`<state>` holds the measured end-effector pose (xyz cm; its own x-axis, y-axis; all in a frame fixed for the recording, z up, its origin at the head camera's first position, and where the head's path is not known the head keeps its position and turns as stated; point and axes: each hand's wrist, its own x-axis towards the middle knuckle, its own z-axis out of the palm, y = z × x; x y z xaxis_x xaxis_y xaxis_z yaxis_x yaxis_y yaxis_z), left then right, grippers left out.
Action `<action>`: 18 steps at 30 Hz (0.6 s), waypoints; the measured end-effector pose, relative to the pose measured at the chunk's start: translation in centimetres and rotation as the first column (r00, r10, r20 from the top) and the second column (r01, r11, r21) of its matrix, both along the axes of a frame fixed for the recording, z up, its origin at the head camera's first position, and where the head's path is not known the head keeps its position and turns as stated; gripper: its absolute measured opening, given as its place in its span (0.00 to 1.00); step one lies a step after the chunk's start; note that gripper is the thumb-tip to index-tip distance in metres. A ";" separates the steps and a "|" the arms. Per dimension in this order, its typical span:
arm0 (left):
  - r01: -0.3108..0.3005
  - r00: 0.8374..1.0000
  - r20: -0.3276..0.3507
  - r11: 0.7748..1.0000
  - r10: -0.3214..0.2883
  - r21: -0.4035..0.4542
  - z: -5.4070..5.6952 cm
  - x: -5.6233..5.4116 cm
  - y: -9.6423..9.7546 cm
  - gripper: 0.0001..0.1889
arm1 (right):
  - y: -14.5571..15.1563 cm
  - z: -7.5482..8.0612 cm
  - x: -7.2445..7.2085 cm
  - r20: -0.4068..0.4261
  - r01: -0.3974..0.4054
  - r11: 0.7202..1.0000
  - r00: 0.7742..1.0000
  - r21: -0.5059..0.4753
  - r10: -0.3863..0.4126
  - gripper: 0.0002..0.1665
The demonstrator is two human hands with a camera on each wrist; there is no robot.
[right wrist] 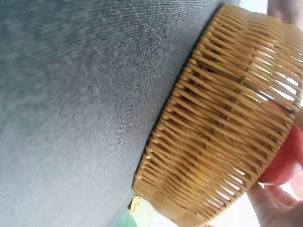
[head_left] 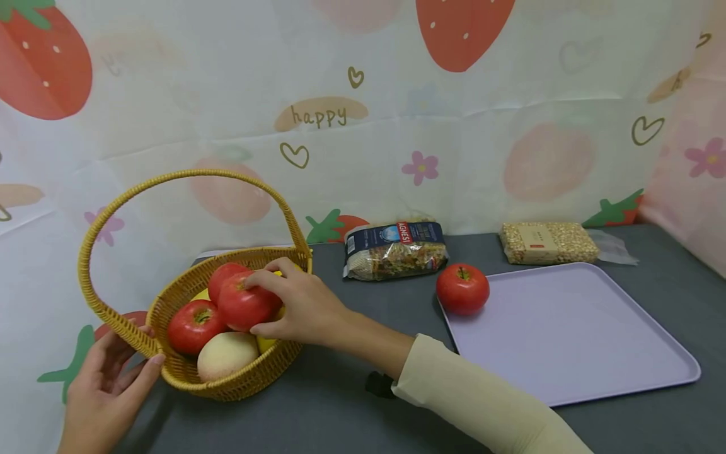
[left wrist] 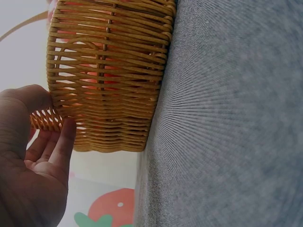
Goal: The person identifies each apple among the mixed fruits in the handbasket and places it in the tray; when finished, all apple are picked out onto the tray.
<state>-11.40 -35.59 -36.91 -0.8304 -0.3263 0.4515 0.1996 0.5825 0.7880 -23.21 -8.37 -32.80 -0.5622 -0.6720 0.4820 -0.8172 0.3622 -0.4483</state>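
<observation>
A yellow wicker basket (head_left: 238, 388) with a tall arched handle stands on the grey table at left. My left hand (head_left: 110, 384) holds its rim at the foot of the handle, thumb outside in the left wrist view. Over the basket, my right hand (head_left: 306, 306) grips a red apple (head_left: 245, 304) between thumb and fingers. Beside that apple in the basket lie another red apple (head_left: 195, 326), one more red apple (head_left: 222, 277) behind, and a pale peach (head_left: 227, 356). Yellow fruit (head_left: 201, 294) shows partly, mostly hidden under the rest.
A lilac tray (head_left: 567, 340) lies at right, with a red apple (head_left: 462, 289) at its far left corner. Behind stand a pasta bag (head_left: 395, 250) and a vacuum pack of pale grains (head_left: 547, 243), close to the printed curtain (head_left: 454, 157). A small black object (head_left: 380, 384) lies near my right forearm.
</observation>
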 end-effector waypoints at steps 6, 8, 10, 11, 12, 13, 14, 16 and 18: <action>-0.002 1.000 -0.016 1.000 0.002 -0.011 0.0 0.0 -0.1 0.34 | 1.3 0.2 0.3 -0.004 -0.005 0.999 1.000 -0.042 0.004 0.31; -0.007 1.000 -0.006 1.000 0.007 -0.017 0.0 0.0 -0.2 0.34 | 1.7 0.3 0.5 -0.002 -0.006 0.998 1.000 -0.059 0.006 0.30; -0.014 1.000 0.005 1.000 0.014 -0.020 -0.1 0.0 -0.1 0.34 | 2.1 0.4 0.7 0.002 -0.007 0.997 1.000 -0.075 0.007 0.30; -0.018 1.000 0.010 1.000 0.018 -0.022 0.0 0.0 -0.1 0.34 | 2.4 0.4 0.8 0.001 -0.007 0.997 1.000 -0.081 0.007 0.30; -0.023 1.000 0.016 0.999 0.023 -0.026 0.0 0.0 -0.1 0.34 | 2.6 0.5 0.9 0.002 -0.009 0.996 1.000 -0.089 0.009 0.30; -0.024 1.000 0.019 0.999 0.025 -0.026 0.0 0.0 -0.1 0.34 | 2.8 0.5 1.0 0.001 -0.010 0.995 1.000 -0.095 0.010 0.30; -0.024 0.999 0.021 0.999 0.025 -0.026 0.0 0.0 0.0 0.34 | 3.1 0.5 1.1 0.003 -0.009 0.995 1.000 -0.102 0.009 0.30; -0.027 0.999 0.024 0.999 0.028 -0.029 0.1 0.0 0.0 0.34 | 3.6 0.6 1.3 0.004 -0.005 0.993 1.000 -0.116 0.005 0.30; -0.025 0.999 0.024 0.999 0.026 -0.029 0.2 0.0 0.1 0.34 | 4.2 0.7 1.4 0.007 0.003 0.992 1.000 -0.126 -0.002 0.30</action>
